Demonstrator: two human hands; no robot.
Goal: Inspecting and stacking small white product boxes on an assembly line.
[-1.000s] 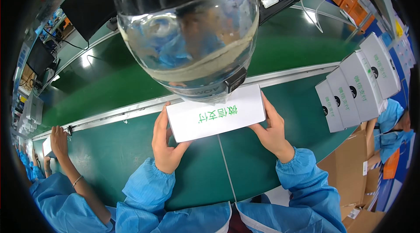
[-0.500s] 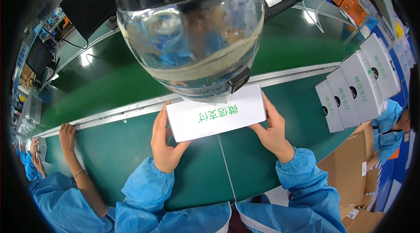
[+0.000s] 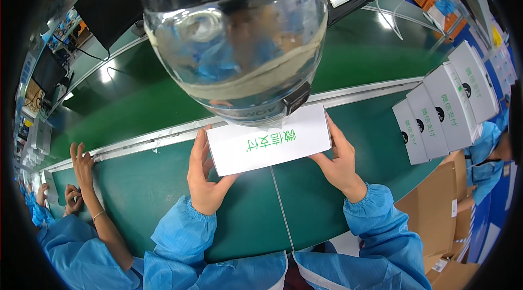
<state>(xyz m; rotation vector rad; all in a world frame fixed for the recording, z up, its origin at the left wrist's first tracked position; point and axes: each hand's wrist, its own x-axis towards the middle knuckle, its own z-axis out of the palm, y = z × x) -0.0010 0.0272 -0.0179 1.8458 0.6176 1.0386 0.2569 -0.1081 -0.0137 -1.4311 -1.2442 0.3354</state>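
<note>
A white carton with green print on its facing side is held between my two hands, just in front of the conveyor's metal rail. My left hand grips its left end, thumb along the lower edge and fingers round the side. At the right end, my right hand holds it the same way. A clear, rounded housing with a black ribbed top hangs above and covers part of the carton's far edge.
Stacked white cartons stand at the right end of the green worktop. Below them is an open brown cardboard box. At the left a co-worker's hand is raised by the rail. A dark green belt runs behind it.
My hands and the carton have barely moved. On the left, the co-worker's fingers have lifted and spread, and a second hand has come into view beside them.
</note>
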